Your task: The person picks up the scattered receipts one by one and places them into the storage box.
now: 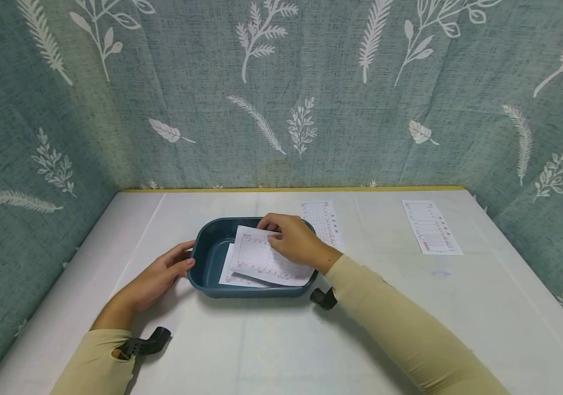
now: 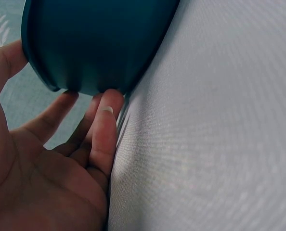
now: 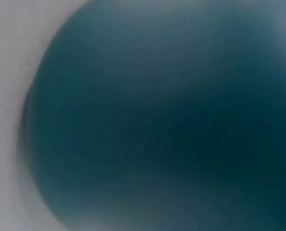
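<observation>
A dark teal plastic basin (image 1: 204, 263) stands on the white-covered table, its left end blurred but large in the left wrist view. My left hand (image 1: 160, 277) rests its fingertips against that end from outside; in the left wrist view the fingers (image 2: 51, 115) touch the wall and rim. Over the basin's right half, my right hand (image 1: 293, 238) pinches a printed paper sheet (image 1: 262, 258) by its upper right edge, tilted. Beneath it another printed sheet (image 1: 227, 274) lies in the basin, mostly covered. The right wrist view holds only the basin's blurred wall (image 3: 133, 120), no hand.
Behind the basin's right end lies a printed sheet (image 1: 328, 219), partly hidden by the right hand. Farther right is another printed sheet (image 1: 432, 226). A leaf-patterned green curtain (image 1: 202, 137) encloses the table at the back and sides, with a yellow strip (image 1: 360, 189) along the back edge.
</observation>
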Available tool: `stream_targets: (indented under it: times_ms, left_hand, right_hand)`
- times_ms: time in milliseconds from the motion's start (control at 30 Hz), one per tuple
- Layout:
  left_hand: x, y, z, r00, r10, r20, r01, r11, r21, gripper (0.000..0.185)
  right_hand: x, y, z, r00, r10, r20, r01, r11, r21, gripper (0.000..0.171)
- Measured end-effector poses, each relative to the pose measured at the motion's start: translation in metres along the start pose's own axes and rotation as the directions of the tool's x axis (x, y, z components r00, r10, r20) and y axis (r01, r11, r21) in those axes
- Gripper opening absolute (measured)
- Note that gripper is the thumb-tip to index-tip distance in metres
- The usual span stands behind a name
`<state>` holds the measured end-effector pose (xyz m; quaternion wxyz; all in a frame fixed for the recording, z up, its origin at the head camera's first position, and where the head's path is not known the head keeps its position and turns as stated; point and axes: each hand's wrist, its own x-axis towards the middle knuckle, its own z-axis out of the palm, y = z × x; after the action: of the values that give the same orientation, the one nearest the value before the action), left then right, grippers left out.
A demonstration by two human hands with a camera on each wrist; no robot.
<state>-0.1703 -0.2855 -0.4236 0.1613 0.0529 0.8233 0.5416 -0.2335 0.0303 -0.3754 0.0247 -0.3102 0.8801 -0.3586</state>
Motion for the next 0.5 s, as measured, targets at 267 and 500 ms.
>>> stream_targets:
  times_ms: [267,500]
  left_hand:
    - [0.000,-0.002,-0.001,1.000,0.007,-0.003,-0.007,1.000,-0.006,0.068]
    - [0.002,-0.003,-0.001,1.000,0.003,0.000,-0.003,1.000,-0.011,0.069]
  right_hand:
    - [0.005,-0.002,0.013,0.999,0.028,0.035,-0.027,0.999,-0.025,0.028]
    - [0.009,-0.001,0.019,0.997,0.042,0.062,-0.041,0.999,-0.018,0.027]
